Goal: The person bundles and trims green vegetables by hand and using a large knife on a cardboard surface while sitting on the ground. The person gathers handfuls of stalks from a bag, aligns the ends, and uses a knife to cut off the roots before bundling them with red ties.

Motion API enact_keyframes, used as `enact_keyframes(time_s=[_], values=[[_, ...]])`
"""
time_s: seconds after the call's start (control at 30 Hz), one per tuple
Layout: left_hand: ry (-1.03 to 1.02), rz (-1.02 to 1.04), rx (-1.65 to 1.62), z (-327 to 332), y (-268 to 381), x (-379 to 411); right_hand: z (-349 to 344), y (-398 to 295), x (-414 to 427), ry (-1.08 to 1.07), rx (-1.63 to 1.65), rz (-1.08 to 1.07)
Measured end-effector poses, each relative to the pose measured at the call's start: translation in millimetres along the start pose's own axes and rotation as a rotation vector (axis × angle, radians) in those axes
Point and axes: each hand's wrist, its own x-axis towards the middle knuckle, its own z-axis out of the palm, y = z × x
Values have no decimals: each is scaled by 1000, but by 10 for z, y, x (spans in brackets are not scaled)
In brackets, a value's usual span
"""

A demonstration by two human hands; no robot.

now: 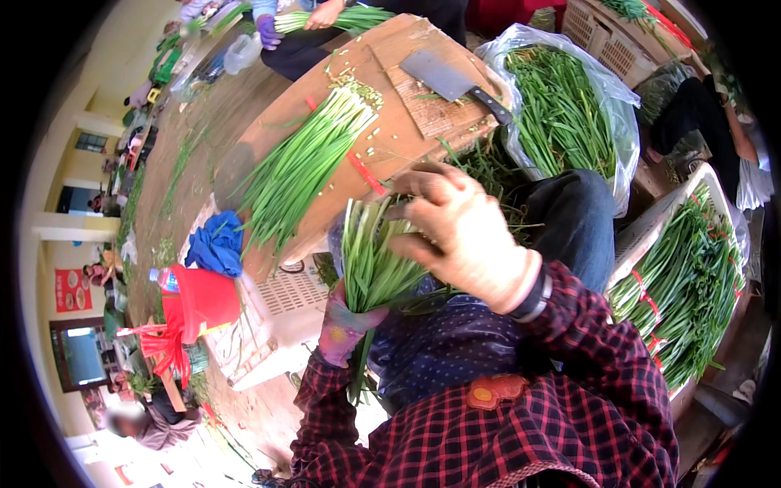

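My left hand (348, 326), in a purple patterned glove, grips a bunch of green garlic chives (378, 262) above my lap, pale stalk ends upward. Over the bunch's upper right side is my right hand (457, 238), blurred, with its fingers bent. Whether it pinches any stalk cannot be made out. On the wooden tabletop (415, 152) ahead lies a larger pile of trimmed chives (311, 165), crossing a red tie strip (366, 174). A cleaver (442, 79) with a black handle rests on a wooden cutting board (421, 104), near scattered cut-off ends (354, 85).
A clear plastic bag (622, 146) of loose greens stands beyond my knee. Tied bundles fill a white crate (622, 259) at right. A blue cloth (216, 244) and red bag (198, 302) lie left. Across the table, a co-worker's hands (323, 15) hold greens.
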Motion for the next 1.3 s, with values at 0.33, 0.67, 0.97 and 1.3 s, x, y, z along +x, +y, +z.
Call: enact_keyframes(time_s=[0.33,0.67,0.97,1.3], values=[[27,-14,102,131,-89,105,294,64,-154,150,240,9],[-113,-44,58,233,-102,180,-253,130,-486,91,524,305],[-108,-83,-22,191,-5,163,-401,259,-576,301,1200,587],[-30,-171,-308,146,-140,185,195,-183,-424,-149,968,-55]])
